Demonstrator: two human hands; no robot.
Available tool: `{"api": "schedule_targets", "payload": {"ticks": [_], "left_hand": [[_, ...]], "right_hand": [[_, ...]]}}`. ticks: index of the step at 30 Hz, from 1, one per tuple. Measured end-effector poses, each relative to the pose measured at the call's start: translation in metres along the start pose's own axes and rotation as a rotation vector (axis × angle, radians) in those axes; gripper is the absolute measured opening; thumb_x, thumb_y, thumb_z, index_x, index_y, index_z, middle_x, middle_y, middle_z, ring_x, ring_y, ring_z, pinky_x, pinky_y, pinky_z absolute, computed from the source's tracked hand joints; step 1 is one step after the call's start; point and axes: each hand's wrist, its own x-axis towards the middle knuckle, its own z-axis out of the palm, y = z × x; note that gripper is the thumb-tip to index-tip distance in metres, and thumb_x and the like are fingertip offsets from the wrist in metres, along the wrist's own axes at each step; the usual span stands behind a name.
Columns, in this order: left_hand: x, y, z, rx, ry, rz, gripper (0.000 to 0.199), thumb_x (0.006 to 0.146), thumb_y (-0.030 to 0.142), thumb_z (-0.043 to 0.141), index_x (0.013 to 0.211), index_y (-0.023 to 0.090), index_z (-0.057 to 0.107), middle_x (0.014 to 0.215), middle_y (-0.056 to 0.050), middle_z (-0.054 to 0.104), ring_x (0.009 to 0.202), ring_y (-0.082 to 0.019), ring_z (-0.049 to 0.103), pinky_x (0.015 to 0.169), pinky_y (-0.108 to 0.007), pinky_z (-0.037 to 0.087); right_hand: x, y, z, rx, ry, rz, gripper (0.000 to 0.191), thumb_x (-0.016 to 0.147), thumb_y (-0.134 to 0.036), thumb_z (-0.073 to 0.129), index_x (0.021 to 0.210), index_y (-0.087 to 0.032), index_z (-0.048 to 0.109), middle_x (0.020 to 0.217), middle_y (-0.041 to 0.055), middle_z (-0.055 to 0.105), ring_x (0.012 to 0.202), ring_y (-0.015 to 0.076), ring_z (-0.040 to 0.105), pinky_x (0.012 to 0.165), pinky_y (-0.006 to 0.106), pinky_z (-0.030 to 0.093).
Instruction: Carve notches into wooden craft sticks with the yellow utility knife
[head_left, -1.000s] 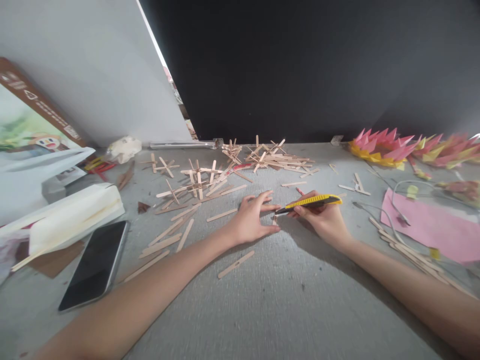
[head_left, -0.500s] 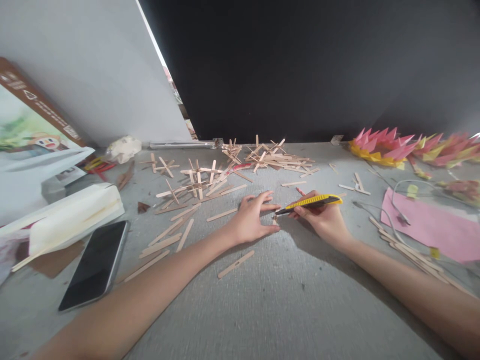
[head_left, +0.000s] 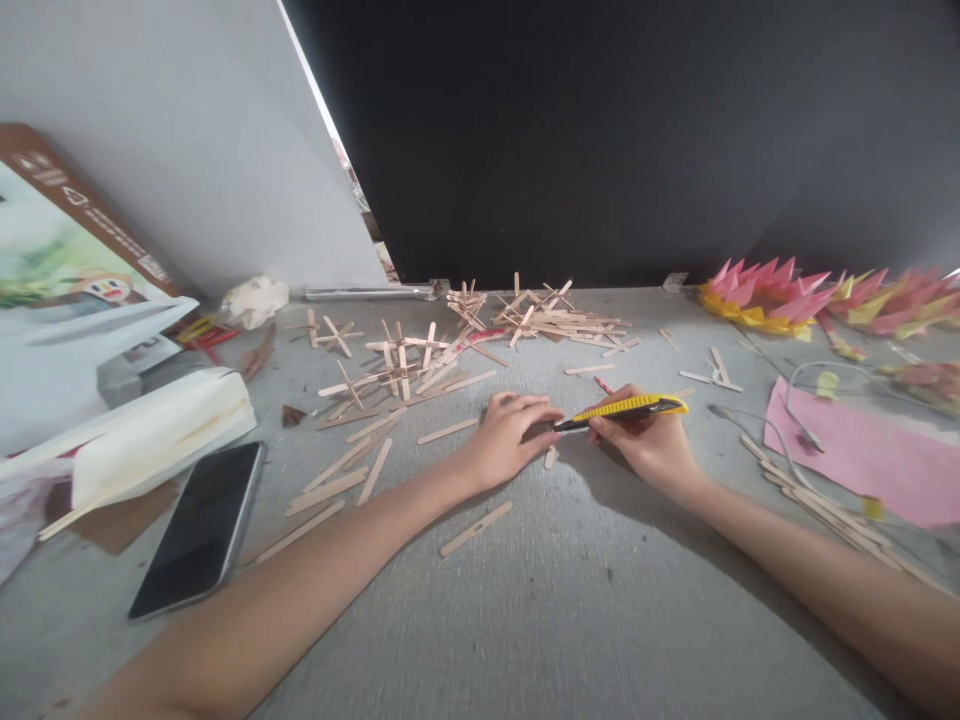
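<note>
Grey, fine-grained tabletop (head_left: 540,620) under both hands. Your right hand (head_left: 652,445) grips one ribbed yellow-and-black cutter (head_left: 630,406), its tip close to your curved left hand (head_left: 510,437). Whether that hand's thumb and forefinger pinch anything, you cannot tell. One short wooden piece (head_left: 550,458) lies beside its thumb; one flat stick (head_left: 474,532) lies nearer you.

Both arms (head_left: 352,535) lie stretched forward, the left hand (head_left: 511,432) with bent fingers, the right hand (head_left: 654,445) gripping.
</note>
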Motion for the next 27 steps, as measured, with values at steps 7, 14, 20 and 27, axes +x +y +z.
{"api": "schedule_targets", "payload": {"ticks": [7, 14, 20, 27], "left_hand": [[0.006, 0.006, 0.007, 0.151, 0.034, 0.090, 0.027, 0.108, 0.039, 0.054, 0.118, 0.028, 0.077, 0.123, -0.010, 0.075, 0.128, -0.031, 0.059, 0.121, -0.055, 0.030], [0.008, 0.014, 0.000, 0.220, 0.001, 0.032, 0.021, 0.108, 0.029, 0.055, 0.099, 0.021, 0.072, 0.105, -0.005, 0.076, 0.108, -0.026, 0.063, 0.107, -0.044, 0.041], [0.012, 0.011, 0.001, 0.213, -0.006, 0.059, 0.019, 0.107, 0.027, 0.057, 0.094, 0.022, 0.069, 0.104, -0.003, 0.077, 0.107, -0.025, 0.065, 0.109, -0.043, 0.039], [0.014, 0.000, 0.004, 0.202, 0.025, 0.058, 0.015, 0.105, 0.031, 0.062, 0.095, 0.023, 0.069, 0.104, -0.004, 0.077, 0.111, -0.026, 0.065, 0.106, -0.041, 0.040]], "right_hand": [[-0.003, -0.003, 0.004, -0.035, -0.024, -0.021, 0.027, 0.092, -0.048, 0.079, 0.089, -0.024, 0.069, 0.076, -0.0009, 0.072, 0.065, 0.0177, 0.070, 0.124, 0.060, 0.042], [0.008, -0.037, -0.008, -0.064, -0.018, -0.056, 0.043, 0.088, -0.048, 0.081, 0.119, -0.022, 0.065, 0.112, 0.0077, 0.074, 0.085, 0.0203, 0.075, 0.079, 0.037, 0.064], [0.048, -0.088, -0.039, -0.480, -0.459, -0.056, 0.026, 0.095, -0.045, 0.068, 0.103, -0.021, 0.074, 0.088, 0.0039, 0.076, 0.061, 0.0146, 0.067, 0.065, 0.031, 0.052], [0.074, -0.129, -0.018, -1.092, -0.969, -0.114, 0.028, 0.097, -0.021, 0.051, 0.096, -0.023, 0.080, 0.073, 0.0038, 0.073, 0.054, 0.0122, 0.050, 0.057, 0.029, 0.030]]}}
